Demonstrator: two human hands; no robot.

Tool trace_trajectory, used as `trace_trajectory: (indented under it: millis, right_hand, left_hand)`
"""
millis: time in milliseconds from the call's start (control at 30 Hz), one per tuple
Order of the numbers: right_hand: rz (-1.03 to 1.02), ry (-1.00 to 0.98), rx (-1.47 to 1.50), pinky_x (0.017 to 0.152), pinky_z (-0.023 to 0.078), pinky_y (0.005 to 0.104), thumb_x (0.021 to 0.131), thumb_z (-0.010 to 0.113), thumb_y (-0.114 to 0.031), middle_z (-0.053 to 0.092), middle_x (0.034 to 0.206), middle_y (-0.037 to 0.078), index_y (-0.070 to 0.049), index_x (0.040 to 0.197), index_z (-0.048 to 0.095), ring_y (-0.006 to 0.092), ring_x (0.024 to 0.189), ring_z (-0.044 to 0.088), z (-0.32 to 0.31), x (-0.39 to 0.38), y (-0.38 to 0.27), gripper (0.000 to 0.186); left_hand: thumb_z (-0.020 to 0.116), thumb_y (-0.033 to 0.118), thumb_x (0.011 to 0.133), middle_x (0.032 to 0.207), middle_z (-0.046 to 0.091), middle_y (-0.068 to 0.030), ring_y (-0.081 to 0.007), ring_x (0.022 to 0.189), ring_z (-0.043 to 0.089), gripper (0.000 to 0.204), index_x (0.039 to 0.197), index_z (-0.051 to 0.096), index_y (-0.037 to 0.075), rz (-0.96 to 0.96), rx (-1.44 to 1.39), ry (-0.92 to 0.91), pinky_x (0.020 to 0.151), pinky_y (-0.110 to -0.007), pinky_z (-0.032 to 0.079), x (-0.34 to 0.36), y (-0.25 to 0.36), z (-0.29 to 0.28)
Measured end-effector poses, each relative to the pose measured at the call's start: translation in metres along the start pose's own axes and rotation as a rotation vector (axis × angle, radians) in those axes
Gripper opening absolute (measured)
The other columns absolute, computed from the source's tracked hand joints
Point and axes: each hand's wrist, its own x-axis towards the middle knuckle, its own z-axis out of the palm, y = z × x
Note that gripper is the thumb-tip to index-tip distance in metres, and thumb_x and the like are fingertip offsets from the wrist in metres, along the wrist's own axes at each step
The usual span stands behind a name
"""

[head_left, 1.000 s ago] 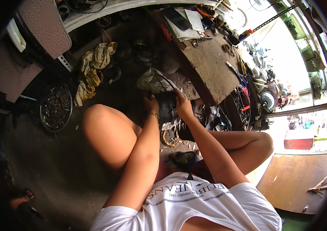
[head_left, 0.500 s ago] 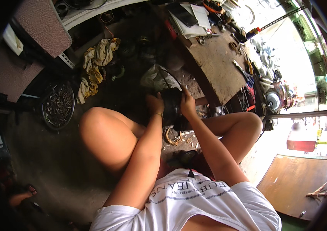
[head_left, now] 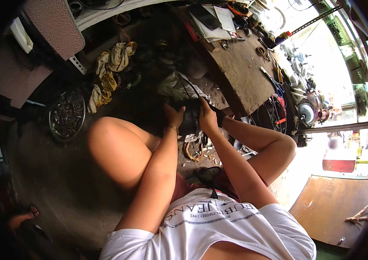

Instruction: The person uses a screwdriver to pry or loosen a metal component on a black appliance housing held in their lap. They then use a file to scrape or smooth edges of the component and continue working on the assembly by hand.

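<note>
Between my knees I hold a dark, bulky black object (head_left: 190, 116); its exact kind is lost in the shadow. My left hand (head_left: 175, 115) presses on its left side with the thumb up, fingers closed round it. On the opposite side my right hand (head_left: 208, 116) grips it, index finger stretched along its upper edge. A thin black strip or strap rises beyond it, in front of a pale plastic bag (head_left: 172, 85). Under the object, a coil of tan rope (head_left: 191, 152) lies on the floor among small white scraps.
A basin of metal parts (head_left: 67, 115) stands on the floor at left, near a yellow-stained cloth (head_left: 106, 82). To the right is a wooden workbench (head_left: 246, 65) with papers, a phone and scissors (head_left: 278, 88). A brown board (head_left: 335, 203) lies at lower right. Someone's foot (head_left: 30, 213) shows at lower left.
The black object has tilted and looks lower and flatter between my hands. My right hand has shifted slightly left. More of the rope and floor scraps shows beneath.
</note>
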Motion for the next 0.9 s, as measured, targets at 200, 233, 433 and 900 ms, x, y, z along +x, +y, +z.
trace_trajectory:
  millis: [200,233,433,900]
  right_hand:
    - [0.053,-0.051,0.156,0.084,0.047,0.0483,0.097,0.044,-0.015,0.063,0.104,0.029,-0.02,0.136,0.048,0.0454,0.102,0.059,-0.017,0.0,-0.009,0.04]
    - [0.036,-0.016,0.143,0.081,0.048,0.0486,0.097,0.043,-0.017,0.064,0.097,0.028,-0.021,0.136,0.048,0.0446,0.095,0.061,-0.016,0.002,-0.003,0.04]
    - [-0.061,-0.087,0.193,0.09,0.045,0.0474,0.097,0.043,-0.016,0.061,0.114,0.029,-0.016,0.138,0.044,0.0458,0.111,0.055,-0.007,0.01,-0.006,0.041]
    - [-0.153,0.052,0.212,0.069,0.048,0.0459,0.095,0.046,-0.006,0.063,0.085,0.028,-0.02,0.144,0.04,0.0452,0.079,0.062,-0.044,-0.049,0.018,0.051]
  left_hand:
    - [0.081,0.033,0.073,0.141,0.031,-0.0312,-0.0418,0.134,0.03,0.099,0.138,0.024,-0.014,-0.088,0.036,-0.012,0.114,-0.044,0.023,-0.002,0.014,-0.002]
    - [0.08,0.034,0.074,0.141,0.032,-0.0313,-0.0419,0.134,0.031,0.098,0.138,0.024,-0.014,-0.095,0.059,-0.016,0.113,-0.044,0.024,-0.003,0.012,0.002]
    - [0.075,0.048,0.076,0.133,0.042,-0.0302,-0.0411,0.129,0.038,0.093,0.133,0.033,-0.012,-0.163,0.344,-0.143,0.108,-0.046,0.031,0.017,-0.01,-0.021]
    - [0.061,0.056,0.084,0.121,0.053,-0.0151,-0.0371,0.114,0.05,0.061,0.118,0.051,0.006,-0.335,0.504,0.028,0.094,-0.057,0.036,0.022,0.027,-0.01]
